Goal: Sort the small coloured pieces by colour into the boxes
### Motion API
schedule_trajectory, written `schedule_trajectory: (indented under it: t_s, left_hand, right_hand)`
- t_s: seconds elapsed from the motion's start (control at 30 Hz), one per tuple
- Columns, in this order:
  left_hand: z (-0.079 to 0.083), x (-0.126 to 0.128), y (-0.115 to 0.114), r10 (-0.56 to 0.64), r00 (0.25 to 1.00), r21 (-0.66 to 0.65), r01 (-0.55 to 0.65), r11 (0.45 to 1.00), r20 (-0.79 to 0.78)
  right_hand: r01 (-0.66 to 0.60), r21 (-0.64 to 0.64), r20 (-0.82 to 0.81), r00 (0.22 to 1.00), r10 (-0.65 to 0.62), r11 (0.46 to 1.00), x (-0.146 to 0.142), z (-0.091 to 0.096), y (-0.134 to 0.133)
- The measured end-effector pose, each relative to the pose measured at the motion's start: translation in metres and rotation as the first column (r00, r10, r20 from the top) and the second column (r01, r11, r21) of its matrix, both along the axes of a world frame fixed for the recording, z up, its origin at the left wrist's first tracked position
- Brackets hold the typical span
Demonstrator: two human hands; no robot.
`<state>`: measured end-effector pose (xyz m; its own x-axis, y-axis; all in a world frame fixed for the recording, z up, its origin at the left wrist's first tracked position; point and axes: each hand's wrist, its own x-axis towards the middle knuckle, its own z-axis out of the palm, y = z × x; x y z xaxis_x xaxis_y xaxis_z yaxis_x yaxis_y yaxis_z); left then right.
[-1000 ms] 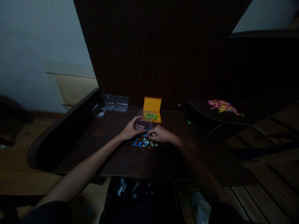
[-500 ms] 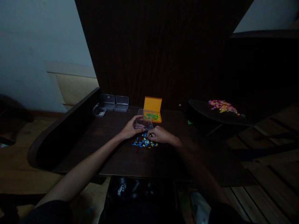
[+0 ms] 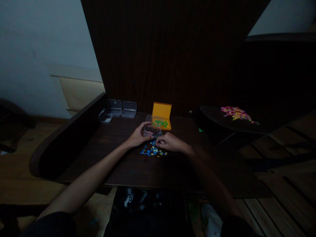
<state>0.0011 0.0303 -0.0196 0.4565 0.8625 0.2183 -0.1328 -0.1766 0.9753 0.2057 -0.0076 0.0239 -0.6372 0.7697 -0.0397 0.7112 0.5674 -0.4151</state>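
My left hand point(image 3: 141, 135) is wrapped round the left side of a clear plastic box point(image 3: 155, 131), thumb along its near edge. A few small dark reddish bits seem to lie inside it. Close to the box's near right corner is my right hand point(image 3: 169, 143), its fingers curled together at the pile. Whatever they pinch is too small to make out. Beneath both hands spreads a pile of small blue, yellow and pale pieces point(image 3: 151, 150) on the dark wooden table point(image 3: 128, 168). Just behind the clear box stands an orange box point(image 3: 161, 111), lid raised, with small green pieces inside.
Several clear plastic boxes point(image 3: 128, 113) with raised lids sit at the table's back left. A heap of pink, yellow and orange pieces point(image 3: 237, 113) lies on a dark curved ledge to the right. A raised wooden side point(image 3: 66, 135) borders the table's left.
Both hands keep almost the same place at the box and the pile. The whole view has shifted very slightly; otherwise little differs.
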Motion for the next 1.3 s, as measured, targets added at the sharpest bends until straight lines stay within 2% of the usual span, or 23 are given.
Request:
schedule_trajectory:
  t_s: [0.1, 0.2, 0.37, 0.63, 0.73, 0.93, 1.17, 1.3]
  left_hand:
    - [0.000, 0.000, 0.000, -0.012, 1.000, 0.004, 0.012, 1.000, 0.006]
    - [0.000, 0.001, -0.001, -0.031, 0.999, -0.007, 0.031, 0.999, 0.015]
    - [-0.003, 0.004, -0.003, -0.053, 0.999, -0.012, 0.053, 0.999, 0.014]
    - [-0.007, 0.004, -0.001, -0.049, 0.999, 0.067, 0.050, 0.996, -0.022]
    - [-0.008, 0.004, -0.001, -0.051, 0.998, 0.090, 0.053, 0.995, -0.028]
    - [-0.007, 0.005, -0.002, -0.054, 0.998, 0.080, 0.055, 0.995, -0.015]
    - [-0.005, 0.004, -0.002, -0.095, 0.995, -0.004, 0.096, 0.995, 0.028]
    - [-0.005, 0.003, -0.002, -0.089, 0.995, -0.054, 0.092, 0.994, 0.046]
  right_hand:
    - [-0.032, -0.024, -0.206, 0.978, 0.026, 0.999, 0.006, 0.009, 0.002]
    - [0.026, 0.034, -0.288, 0.958, -0.016, 0.999, 0.006, 0.017, 0.007]
    - [0.132, 0.145, -0.219, 0.971, -0.098, 0.981, -0.011, 0.018, 0.022]
    - [0.019, 0.170, -0.099, 0.995, -0.002, 0.985, -0.035, 0.006, 0.036]
    - [0.042, 0.195, -0.074, 0.997, -0.028, 0.980, -0.037, 0.006, 0.037]
    - [0.095, 0.247, -0.053, 0.995, -0.085, 0.964, -0.037, 0.007, 0.037]
    - [0.156, 0.234, -0.178, 0.977, -0.116, 0.960, -0.021, 0.011, 0.030]
    - [0.127, 0.189, -0.221, 0.972, -0.083, 0.974, -0.007, 0.015, 0.019]
